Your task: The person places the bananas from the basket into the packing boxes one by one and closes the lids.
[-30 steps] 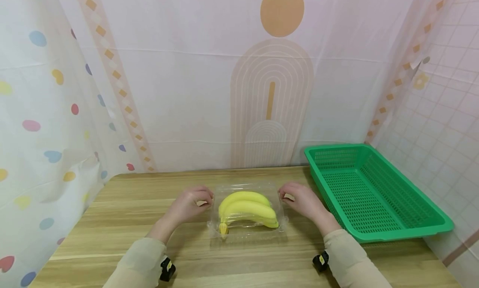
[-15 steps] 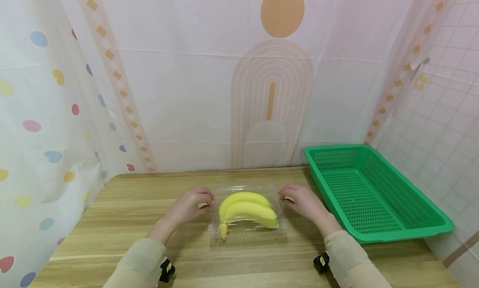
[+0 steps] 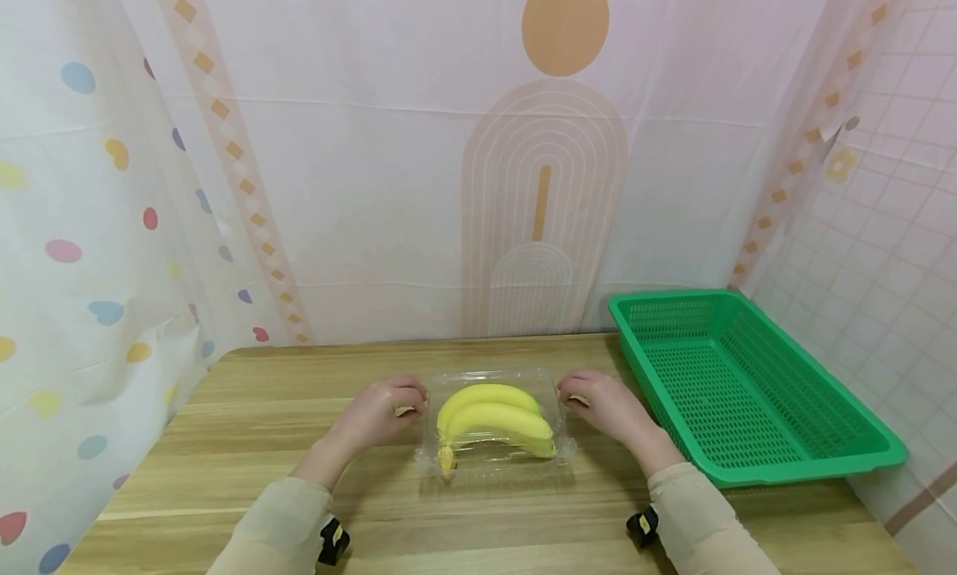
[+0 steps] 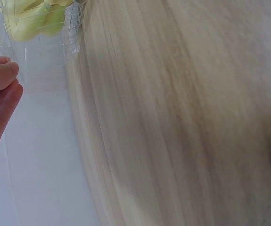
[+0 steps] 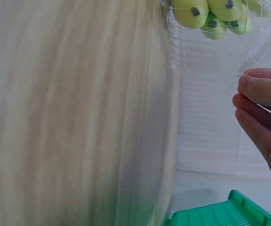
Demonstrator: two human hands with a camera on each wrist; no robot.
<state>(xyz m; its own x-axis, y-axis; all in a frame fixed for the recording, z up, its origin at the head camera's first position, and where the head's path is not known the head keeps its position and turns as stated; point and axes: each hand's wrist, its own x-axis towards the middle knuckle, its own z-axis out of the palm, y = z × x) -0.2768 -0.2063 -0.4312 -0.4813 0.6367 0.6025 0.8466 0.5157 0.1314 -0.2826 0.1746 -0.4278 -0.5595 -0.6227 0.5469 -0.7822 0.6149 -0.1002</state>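
Observation:
A bunch of yellow bananas point(image 3: 497, 421) lies inside a clear plastic clamshell container point(image 3: 501, 474) at the middle of the table. At the container's left far corner, my left hand point(image 3: 381, 409) pinches its clear edge between thumb and fingers. My right hand point(image 3: 601, 402) pinches the opposite edge in the same way. In the left wrist view, the thumb and fingertips point(image 4: 12, 70) meet at the thin plastic. The right wrist view has the bananas' dark tips point(image 5: 195, 12) behind the plastic, near the pinching fingers point(image 5: 262, 89). Whether the lid is fastened, I cannot tell.
To the right of my right hand, a green perforated plastic basket point(image 3: 803, 473) stands on the wooden table point(image 3: 247, 425), with nothing visible in it. A patterned curtain point(image 3: 374, 184) hangs behind the table and along its sides.

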